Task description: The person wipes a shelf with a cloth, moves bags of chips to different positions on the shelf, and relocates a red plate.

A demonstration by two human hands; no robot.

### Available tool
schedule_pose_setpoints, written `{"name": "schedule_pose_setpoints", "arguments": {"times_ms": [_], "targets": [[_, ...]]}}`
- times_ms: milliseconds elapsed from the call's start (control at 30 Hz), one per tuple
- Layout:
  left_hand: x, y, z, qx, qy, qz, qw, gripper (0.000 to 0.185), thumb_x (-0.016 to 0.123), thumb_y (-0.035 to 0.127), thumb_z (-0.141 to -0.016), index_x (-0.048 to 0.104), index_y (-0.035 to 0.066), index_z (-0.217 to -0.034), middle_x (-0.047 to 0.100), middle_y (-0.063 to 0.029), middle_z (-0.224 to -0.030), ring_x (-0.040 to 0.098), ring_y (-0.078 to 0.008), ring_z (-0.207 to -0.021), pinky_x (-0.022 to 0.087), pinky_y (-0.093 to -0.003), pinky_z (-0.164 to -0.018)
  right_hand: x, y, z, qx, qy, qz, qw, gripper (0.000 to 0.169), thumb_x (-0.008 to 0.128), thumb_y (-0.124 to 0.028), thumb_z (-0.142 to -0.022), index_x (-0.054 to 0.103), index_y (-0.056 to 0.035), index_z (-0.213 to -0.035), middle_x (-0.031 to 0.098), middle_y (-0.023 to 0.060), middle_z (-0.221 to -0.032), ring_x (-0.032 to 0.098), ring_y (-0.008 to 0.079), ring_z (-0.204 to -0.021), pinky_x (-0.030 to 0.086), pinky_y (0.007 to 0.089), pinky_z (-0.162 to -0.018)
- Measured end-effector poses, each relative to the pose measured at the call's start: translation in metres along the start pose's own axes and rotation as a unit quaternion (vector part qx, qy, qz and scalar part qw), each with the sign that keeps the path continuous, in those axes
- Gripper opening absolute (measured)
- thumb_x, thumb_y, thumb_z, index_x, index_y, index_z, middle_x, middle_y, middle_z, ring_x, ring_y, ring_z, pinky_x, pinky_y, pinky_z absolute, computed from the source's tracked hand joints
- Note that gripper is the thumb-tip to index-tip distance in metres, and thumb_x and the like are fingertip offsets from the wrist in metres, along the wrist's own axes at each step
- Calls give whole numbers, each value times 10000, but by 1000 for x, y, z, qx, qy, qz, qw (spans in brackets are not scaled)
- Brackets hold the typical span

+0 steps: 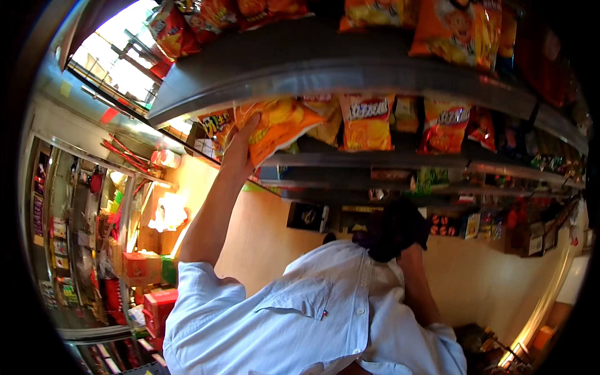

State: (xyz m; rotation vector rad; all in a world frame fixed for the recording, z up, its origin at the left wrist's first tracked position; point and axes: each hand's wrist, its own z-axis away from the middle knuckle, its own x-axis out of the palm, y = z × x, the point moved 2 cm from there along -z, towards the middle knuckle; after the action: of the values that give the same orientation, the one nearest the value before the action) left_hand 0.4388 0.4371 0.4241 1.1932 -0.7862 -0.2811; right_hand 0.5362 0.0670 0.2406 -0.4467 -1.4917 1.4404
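My left hand (243, 136) grips the left end of an orange snack bag (281, 124) at the left of the second shelf, its thumb lying over the printed front. Just behind that hand is a smaller orange and black snack bag (217, 133). To the right on the same shelf stand more orange bags, among them one with a white and blue logo (367, 124) and a similar one (444, 125). A dark cloth (396, 227) hangs in front of my shirt at the end of my right forearm and hides my right hand.
Above runs the metal edge of the upper shelf (356, 77), loaded with large snack bags (457, 33). Lower shelves carry small packets and boxes (307, 216). Behind on the left are a glass-fronted cabinet (79, 243) and red cartons (159, 309).
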Motion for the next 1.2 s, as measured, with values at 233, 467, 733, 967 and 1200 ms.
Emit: {"name": "schedule_pose_setpoints", "arguments": {"times_ms": [233,467,733,967,1200], "targets": [[-81,-58,-162,387,67,-516,762,358,679,163,-894,557,12,-1195,629,-194,-1143,638,-355,-1035,544,-430,-875,4,-33,14,46,-21,-152,987,301,576,-284,-897,578,-50,-1087,644,106,-1019,607,296,-963,468,413,-896],[41,-11,11,568,-193,-482,638,417,763,130,-796,590,3,-1154,623,-208,-1114,631,-357,-973,513,-421,-849,-16,-41,36,35,27,-158,986,268,531,-327,-944,579,-73,-1014,660,76,-933,617,284,-898,479,435,-865],[104,140,-127,529,148,-381,744,687,729,375,-838,473,-113,-1249,562,-282,-1250,562,-408,-1154,465,-421,-955,-22,-62,28,39,-106,-373,921,316,414,-380,-994,567,-104,-1025,611,95,-985,580,294,-992,439,505,-924],[93,170,-233,238,33,-401,884,763,839,397,-715,542,-146,-1162,631,-219,-1144,608,-280,-1084,466,-371,-911,8,-78,45,-24,58,-365,929,311,444,-380,-988,592,-108,-1015,634,110,-1010,597,310,-956,480,488,-884],[107,180,-150,253,-92,-343,900,513,782,221,-796,616,-29,-1212,631,-130,-1226,588,-220,-1135,437,-348,-995,-7,-69,64,9,44,-298,954,347,479,-409,-975,598,-112,-1111,672,107,-1040,644,366,-992,505,556,-870]]}}
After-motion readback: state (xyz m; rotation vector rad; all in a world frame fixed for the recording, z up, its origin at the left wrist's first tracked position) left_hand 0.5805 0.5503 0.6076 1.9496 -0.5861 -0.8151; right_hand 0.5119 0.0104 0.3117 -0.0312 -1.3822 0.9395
